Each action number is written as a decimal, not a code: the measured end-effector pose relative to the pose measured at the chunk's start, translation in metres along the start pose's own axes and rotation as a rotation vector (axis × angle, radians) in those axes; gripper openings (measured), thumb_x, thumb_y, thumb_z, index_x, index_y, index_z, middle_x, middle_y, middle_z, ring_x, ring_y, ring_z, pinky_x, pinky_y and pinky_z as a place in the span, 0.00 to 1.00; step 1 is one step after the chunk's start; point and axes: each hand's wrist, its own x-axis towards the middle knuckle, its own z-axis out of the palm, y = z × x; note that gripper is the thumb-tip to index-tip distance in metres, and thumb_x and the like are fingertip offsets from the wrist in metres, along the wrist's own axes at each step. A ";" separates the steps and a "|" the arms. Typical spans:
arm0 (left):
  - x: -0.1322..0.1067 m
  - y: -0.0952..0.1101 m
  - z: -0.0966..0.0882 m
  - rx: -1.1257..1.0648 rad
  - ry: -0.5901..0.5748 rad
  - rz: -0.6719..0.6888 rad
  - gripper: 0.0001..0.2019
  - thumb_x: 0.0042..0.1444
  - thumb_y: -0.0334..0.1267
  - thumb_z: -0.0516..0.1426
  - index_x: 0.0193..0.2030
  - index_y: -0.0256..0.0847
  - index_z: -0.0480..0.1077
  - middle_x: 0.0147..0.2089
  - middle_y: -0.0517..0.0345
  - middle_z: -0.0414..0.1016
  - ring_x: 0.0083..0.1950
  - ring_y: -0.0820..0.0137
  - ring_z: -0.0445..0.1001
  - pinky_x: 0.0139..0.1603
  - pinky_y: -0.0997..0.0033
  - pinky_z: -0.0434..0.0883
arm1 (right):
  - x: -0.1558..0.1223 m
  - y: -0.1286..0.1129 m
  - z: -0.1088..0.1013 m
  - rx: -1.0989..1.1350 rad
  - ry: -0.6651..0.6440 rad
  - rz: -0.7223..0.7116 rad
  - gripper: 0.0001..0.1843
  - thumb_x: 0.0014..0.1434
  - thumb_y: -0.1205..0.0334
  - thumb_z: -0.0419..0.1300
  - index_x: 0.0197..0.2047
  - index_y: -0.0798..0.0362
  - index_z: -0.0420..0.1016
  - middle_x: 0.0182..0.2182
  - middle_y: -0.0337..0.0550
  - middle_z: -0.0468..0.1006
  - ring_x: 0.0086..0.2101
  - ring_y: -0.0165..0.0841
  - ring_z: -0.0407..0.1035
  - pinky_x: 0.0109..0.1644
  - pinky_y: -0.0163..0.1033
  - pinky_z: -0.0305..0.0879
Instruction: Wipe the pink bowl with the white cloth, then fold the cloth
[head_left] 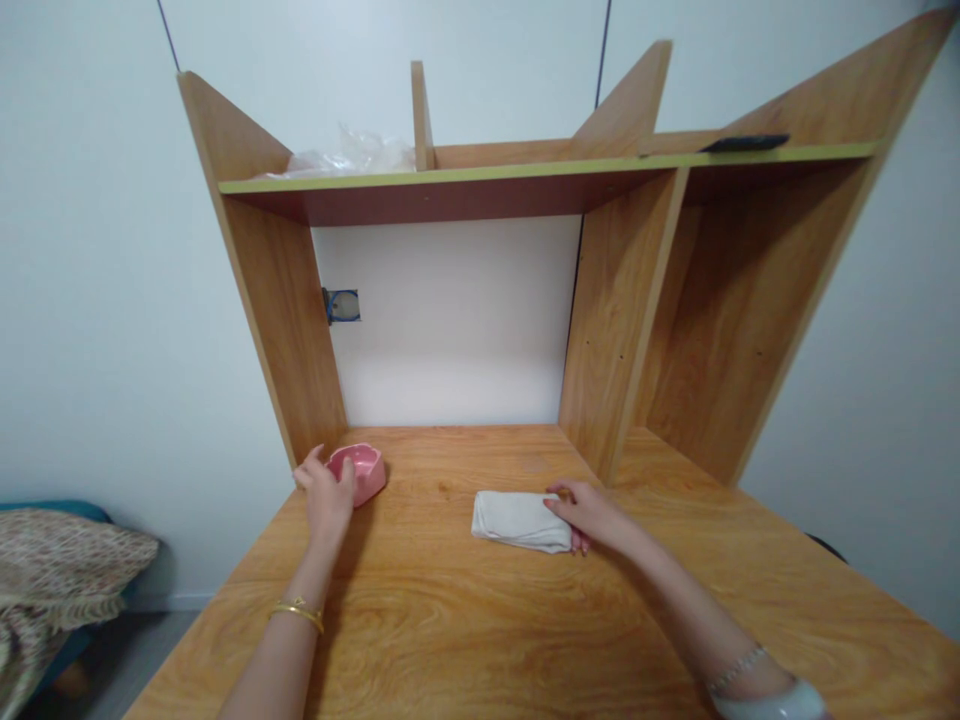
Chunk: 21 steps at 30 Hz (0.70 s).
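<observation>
My left hand [328, 492] is at a small pink bowl [365, 471] near the desk's back left corner. The thumb hooks over the bowl's rim and the other fingers are on its left side, partly hidden. A folded white cloth [517, 520] lies flat toward the middle of the desk. At the cloth's right end is my right hand [589, 515], closed on it, with thumb and forefinger on top and the other fingertips at its lower right edge.
A wooden hutch stands on the desk [450, 620], with an upright divider [622, 320] at right. Its upper shelf [480, 178] bears a clear plastic bag [352, 155] and a flat black object [745, 143]. An open wall socket box [343, 305] shows at left. Patterned fabric [67, 565] lies beyond the desk.
</observation>
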 end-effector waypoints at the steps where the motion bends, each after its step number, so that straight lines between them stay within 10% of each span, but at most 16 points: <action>1: -0.004 0.006 0.002 -0.013 -0.036 0.056 0.17 0.52 0.39 0.50 0.49 0.40 0.59 0.50 0.48 0.61 0.52 0.62 0.62 0.53 0.57 0.60 | 0.001 -0.001 0.003 0.020 0.007 -0.041 0.16 0.56 0.62 0.48 0.45 0.60 0.67 0.11 0.33 0.67 0.14 0.29 0.64 0.18 0.30 0.58; 8: -0.047 0.030 0.021 -0.119 -0.605 0.397 0.13 0.50 0.45 0.53 0.36 0.38 0.71 0.37 0.52 0.73 0.40 0.65 0.70 0.44 0.66 0.65 | 0.004 -0.004 0.026 -0.021 0.120 -0.293 0.18 0.51 0.61 0.55 0.44 0.60 0.69 0.21 0.37 0.69 0.24 0.30 0.64 0.28 0.34 0.58; 21: -0.039 0.010 0.021 -0.099 -1.077 0.180 0.12 0.39 0.36 0.53 0.32 0.35 0.66 0.30 0.59 0.70 0.31 0.69 0.67 0.29 0.74 0.62 | -0.006 -0.007 0.025 -0.227 0.020 -0.303 0.35 0.51 0.50 0.55 0.58 0.61 0.55 0.36 0.51 0.74 0.37 0.39 0.68 0.38 0.39 0.62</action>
